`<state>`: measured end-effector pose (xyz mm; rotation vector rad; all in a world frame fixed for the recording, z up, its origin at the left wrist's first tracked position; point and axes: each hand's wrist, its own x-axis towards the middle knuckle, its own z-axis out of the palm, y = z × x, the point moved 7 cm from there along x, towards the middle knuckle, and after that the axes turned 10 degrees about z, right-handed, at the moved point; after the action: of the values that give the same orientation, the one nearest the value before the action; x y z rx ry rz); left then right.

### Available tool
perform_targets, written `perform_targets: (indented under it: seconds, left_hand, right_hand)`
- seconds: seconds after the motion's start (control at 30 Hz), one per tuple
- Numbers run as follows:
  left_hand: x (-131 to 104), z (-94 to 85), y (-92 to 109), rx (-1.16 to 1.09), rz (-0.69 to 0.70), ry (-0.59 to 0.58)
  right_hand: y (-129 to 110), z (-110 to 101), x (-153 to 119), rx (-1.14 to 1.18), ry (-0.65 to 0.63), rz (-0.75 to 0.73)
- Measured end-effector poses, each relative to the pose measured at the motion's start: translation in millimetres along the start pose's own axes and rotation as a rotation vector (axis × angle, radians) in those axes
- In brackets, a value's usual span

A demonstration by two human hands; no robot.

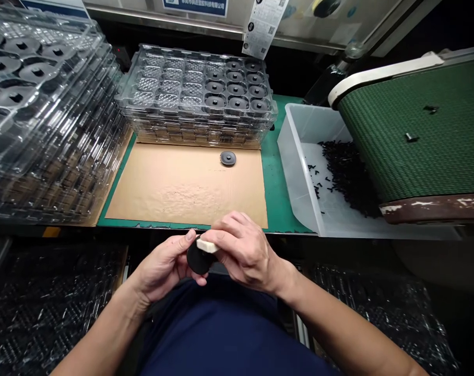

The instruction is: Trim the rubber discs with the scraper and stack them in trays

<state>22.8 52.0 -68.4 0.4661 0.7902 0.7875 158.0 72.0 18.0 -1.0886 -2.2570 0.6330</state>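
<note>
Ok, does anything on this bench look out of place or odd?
One black disc lies loose on the cardboard sheet, outside the clear tray where the others sit. Black bits are heaped unevenly in the white bin.

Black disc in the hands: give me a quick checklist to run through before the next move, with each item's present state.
1. Left hand grips the black disc: ok.
2. Right hand holds the pale tool against the disc's top edge: ok.
3. Disc free of burrs: cannot tell, fingers hide it.
4. Top clear tray has free pockets on its left: ok.
5. Cardboard sheet bare of loose parts: not ok, one spare disc lies there.
6. White bin under the green belt catching scraps: ok.
</note>
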Motion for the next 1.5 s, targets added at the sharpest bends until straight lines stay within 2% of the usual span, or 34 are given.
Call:
perform_targets:
  seconds: [0.13, 0.2, 0.27, 0.33, 0.4, 0.47, 0.6, 0.77, 0.93, 1.0, 1.17, 1.27, 1.33, 1.4, 1.43, 1.5]
  left_hand:
    - [0.8, 5.0, -11.7, -0.091, -0.079, -0.031]
    - [4.8, 7.5, -9.5, -0.167, -0.013, 0.004]
    - [9.2, 4.4, 0.6, -0.225, 0.162, 0.104]
    - [9.8, -2.0, 12.5, -0.211, 0.360, 0.218]
    - [8.2, -5.7, 19.1, -0.144, 0.469, 0.280]
    - [6.3, -7.9, 21.7, -0.094, 0.513, 0.305]
    - [2.7, -10.1, 22.8, -0.084, 0.525, 0.311]
    - [0.5, -7.2, 22.8, -0.110, 0.485, 0.281]
    - [1.6, 0.4, 7.8, -0.073, 0.257, 0.142]
    - [1.4, 1.8, 0.1, -0.079, 0.178, 0.089]
    - [1.5, 2.2, -21.3, -0.141, -0.028, 0.038]
    - [4.2, 5.9, -23.8, -0.204, -0.055, 0.025]
    - [8.6, 3.0, -14.2, -0.242, 0.074, 0.092]
    - [11.4, -3.4, 0.6, -0.225, 0.278, 0.192]
    - [11.4, -6.2, 7.5, -0.192, 0.372, 0.235]
    - [10.5, -7.7, 16.9, -0.107, 0.496, 0.270]
  right_hand:
    - [-6.0, 0.1, 0.6, 0.064, -0.031, -0.125]
    - [-3.3, 0.3, 1.8, 0.055, 0.003, -0.096]
    - [11.5, -1.8, 3.7, 0.045, 0.110, 0.116]
    - [32.0, 2.5, 0.9, 0.166, 0.147, 0.423]
    - [42.7, 17.7, -3.5, 0.396, 0.052, 0.628]
    - [40.5, 27.0, -3.7, 0.514, -0.024, 0.655]
    - [34.6, 12.2, -0.7, 0.345, 0.104, 0.550]
    - [26.3, 4.9, 1.7, 0.293, 0.044, 0.379]
    - [20.3, -2.1, 3.2, 0.052, 0.067, 0.235]
    - [13.7, -1.7, 3.7, 0.020, 0.042, 0.136]
    - [0.0, 0.9, 3.0, -0.005, -0.057, -0.082]
    - [-5.3, 1.7, 1.0, 0.006, -0.058, -0.178]
    - [1.5, 0.0, 2.1, -0.003, 0.027, -0.071]
    - [18.0, -1.7, 2.2, 0.047, 0.125, 0.198]
    - [26.7, 0.8, 0.5, 0.118, 0.128, 0.346]
    - [36.6, 12.5, -3.6, 0.313, 0.050, 0.569]
